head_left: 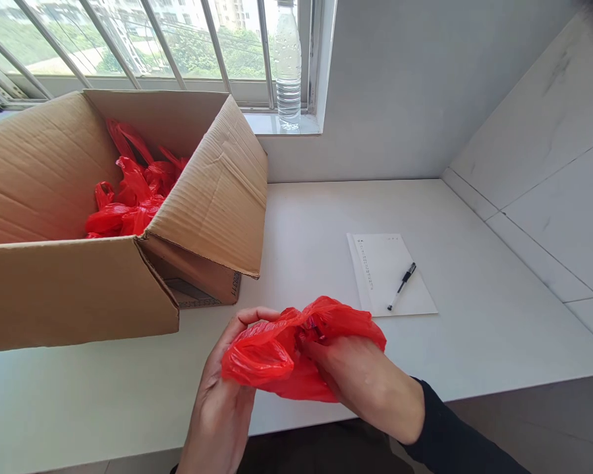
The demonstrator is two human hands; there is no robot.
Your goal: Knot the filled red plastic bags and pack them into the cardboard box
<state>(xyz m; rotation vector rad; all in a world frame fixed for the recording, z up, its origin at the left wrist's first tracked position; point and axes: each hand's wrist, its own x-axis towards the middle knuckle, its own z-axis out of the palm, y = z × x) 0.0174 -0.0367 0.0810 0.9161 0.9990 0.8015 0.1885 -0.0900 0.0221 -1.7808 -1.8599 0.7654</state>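
A red plastic bag [277,359] is held up over the front edge of the white table, its mouth opened toward me. My left hand [227,375] wraps around the bag's left side, with the fingers behind it and partly covered. My right hand [358,372] reaches into the mouth from the right. Its fingertips are hidden among the folds, so its grip does not show. A small dark, shiny item [317,330] peeks out inside the bag near those fingers; its kind cannot be made out.
An open cardboard box [79,289] with several knotted red bags [128,197] stands at the left, its flap [222,191] jutting right. Paper sheets [375,263] with a pen [402,286] on top lie on the table [306,224]. A water bottle [288,85] stands on the windowsill.
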